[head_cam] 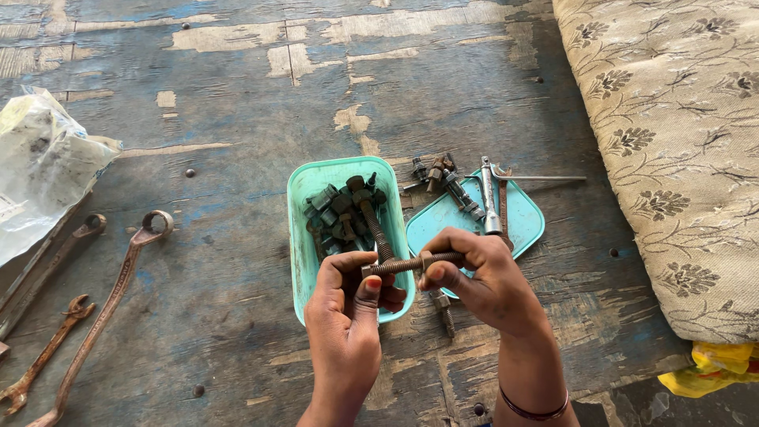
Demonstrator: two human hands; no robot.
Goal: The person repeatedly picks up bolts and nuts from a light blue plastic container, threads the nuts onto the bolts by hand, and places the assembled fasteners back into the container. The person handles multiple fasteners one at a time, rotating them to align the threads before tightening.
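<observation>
On the far left lies a crumpled plastic bag on the worn wooden floor. Just below it lie three rusty spanners: one slips partly under the bag, a small one is near the bottom edge, and a long one has a ring end at the top. In the middle sits a green tub with old bolts and nuts piled inside. Near the tub's close end is the left hand. Its thumb and fingers are curled and pinch the left end of a long rusty bolt. The bolt lies flat, across the two hands, just above the tub's near rim. The right hand is close beside the left one. Its fingertips press on a nut on the bolt, and the other fingers curl round the bolt's right end. A thin band goes round the right wrist. Behind the right hand lies a green lid with more bolts and a shiny metal tool on it. Far right, a flowery cloth mat covers the floor, and a yellow bag pokes out at its near corner.
</observation>
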